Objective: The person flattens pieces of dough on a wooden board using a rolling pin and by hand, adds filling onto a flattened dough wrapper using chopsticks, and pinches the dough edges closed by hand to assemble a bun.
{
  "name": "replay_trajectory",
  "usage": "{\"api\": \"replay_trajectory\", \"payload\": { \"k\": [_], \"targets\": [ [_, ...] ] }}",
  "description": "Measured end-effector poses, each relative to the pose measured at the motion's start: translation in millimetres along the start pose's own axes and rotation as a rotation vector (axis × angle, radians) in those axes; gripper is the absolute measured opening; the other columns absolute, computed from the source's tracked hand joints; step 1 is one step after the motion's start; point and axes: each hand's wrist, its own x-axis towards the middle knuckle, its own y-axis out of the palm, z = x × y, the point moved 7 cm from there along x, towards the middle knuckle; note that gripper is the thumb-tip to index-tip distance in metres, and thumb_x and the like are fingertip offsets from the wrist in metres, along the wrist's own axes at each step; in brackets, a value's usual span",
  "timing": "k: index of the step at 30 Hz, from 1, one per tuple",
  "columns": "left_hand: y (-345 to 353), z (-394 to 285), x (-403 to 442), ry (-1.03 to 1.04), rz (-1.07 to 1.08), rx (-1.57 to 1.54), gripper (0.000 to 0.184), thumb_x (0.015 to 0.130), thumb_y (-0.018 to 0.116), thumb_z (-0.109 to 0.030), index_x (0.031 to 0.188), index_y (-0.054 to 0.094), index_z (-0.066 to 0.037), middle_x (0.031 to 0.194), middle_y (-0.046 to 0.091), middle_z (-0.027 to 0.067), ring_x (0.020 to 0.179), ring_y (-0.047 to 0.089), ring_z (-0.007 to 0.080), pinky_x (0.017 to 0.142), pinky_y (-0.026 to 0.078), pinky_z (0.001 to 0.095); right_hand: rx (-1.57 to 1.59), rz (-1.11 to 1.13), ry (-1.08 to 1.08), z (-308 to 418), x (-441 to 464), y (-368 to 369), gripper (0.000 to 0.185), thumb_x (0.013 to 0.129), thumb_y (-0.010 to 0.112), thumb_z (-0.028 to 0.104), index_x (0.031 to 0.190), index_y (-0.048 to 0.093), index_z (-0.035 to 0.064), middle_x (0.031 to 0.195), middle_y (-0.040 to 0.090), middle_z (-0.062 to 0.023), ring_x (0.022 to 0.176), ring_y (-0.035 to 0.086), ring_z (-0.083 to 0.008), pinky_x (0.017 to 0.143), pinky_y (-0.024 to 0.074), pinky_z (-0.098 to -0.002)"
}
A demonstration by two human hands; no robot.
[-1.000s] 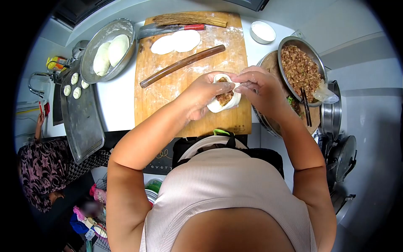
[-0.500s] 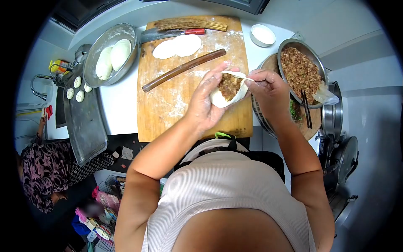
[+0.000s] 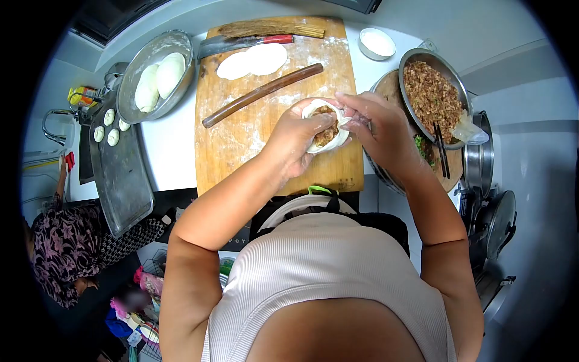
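A round of white dough filled with brown meat mixture, a bun (image 3: 326,140), rests in my left hand (image 3: 294,136), above the right part of the wooden board. My left thumb lies over the filling while the fingers cup the dough from below. With thumb and fingertips, my right hand (image 3: 380,123) pinches the bun's right rim. The bun's top gapes, so the filling shows. Behind it on the board lie a wooden rolling pin (image 3: 263,95) and two overlapping flat dough wrappers (image 3: 265,59).
A cleaver (image 3: 232,45) and straw brush (image 3: 271,28) lie at the back of the board (image 3: 226,160). At right stand a filling bowl (image 3: 431,96) and chopsticks (image 3: 442,151). Left are a dough bowl (image 3: 126,99) and a tray (image 3: 123,181) with several buns. Another person (image 3: 63,247) is at far left.
The dough's rim has been drawn up and inward, leaving a smaller opening. My left thumb has moved over the filling, and my right hand has shifted slightly left along the rim.
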Motion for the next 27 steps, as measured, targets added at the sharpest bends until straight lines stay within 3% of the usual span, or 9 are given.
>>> {"api": "replay_trajectory", "payload": {
  "k": [7,12,16,19,22,27],
  "targets": [
    [-1.2,-6.1,0.3,-0.059,-0.028,0.125,0.025,0.092,0.05,-0.001,0.117,0.048,0.0,0.108,0.058,0.0155,0.097,0.064,0.026,0.086,0.058,0.0451,-0.002,-0.065,-0.07,-5.7,-4.2,3.1,0.021,0.075,0.067,0.0,0.095,0.066,0.0044,0.087,0.062,-0.0125,0.078,0.061,-0.0291,0.07,0.0497,-0.0344],
    [8.7,-13.0,-10.7,-0.073,0.11,-0.171,0.026,0.096,0.045,-0.007,0.121,0.048,0.0,0.112,0.056,0.0152,0.101,0.062,0.026,0.089,0.056,0.0464,0.206,-0.158,0.082,-28.6,-13.2,1.9,0.015,0.076,0.068,-0.002,0.089,0.065,0.0027,0.087,0.063,-0.011,0.079,0.064,-0.0223,0.069,0.0505,-0.0299],
    [2.5,-3.1,-5.0,-0.084,0.089,0.015,0.027,0.097,0.043,-0.008,0.122,0.049,0.0,0.114,0.057,0.0147,0.101,0.063,0.0257,0.09,0.055,0.0462,0.206,-0.106,-0.032,-17.3,-9.9,1.7,0.017,0.075,0.066,-0.008,0.09,0.065,-0.0006,0.089,0.063,-0.0089,0.08,0.061,-0.0125,0.068,0.0479,-0.0234],
    [3.0,-1.6,-5.3,-0.092,0.078,0.067,0.026,0.097,0.044,-0.007,0.121,0.049,0.001,0.112,0.058,0.0144,0.099,0.064,0.0247,0.09,0.056,0.0444,0.177,-0.044,0.114,-11.1,-5.1,0.3,0.017,0.076,0.067,-0.005,0.092,0.064,0.0019,0.088,0.065,-0.0105,0.08,0.065,-0.0186,0.07,0.051,-0.0275],
    [-0.9,1.5,-2.2,-0.084,0.064,0.114,0.027,0.096,0.045,-0.007,0.121,0.049,0.002,0.11,0.06,0.0147,0.097,0.065,0.0242,0.089,0.056,0.043,0.24,-0.023,0.152,-12.2,-5.1,5.1,0.018,0.077,0.066,-0.005,0.093,0.065,0.003,0.086,0.065,-0.0102,0.076,0.064,-0.0183,0.069,0.0507,-0.0277],
    [-0.9,-4.0,-3.0,-0.168,0.071,0.245,0.037,0.094,0.049,-0.008,0.129,0.043,0.004,0.113,0.059,0.0157,0.098,0.065,0.0241,0.088,0.056,0.0406,0.039,0.009,0.026,-10.0,-3.8,3.7,0.018,0.077,0.066,-0.004,0.094,0.065,0.0026,0.082,0.062,-0.0097,0.074,0.063,-0.0167,0.07,0.0506,-0.0267]
  ]
}}
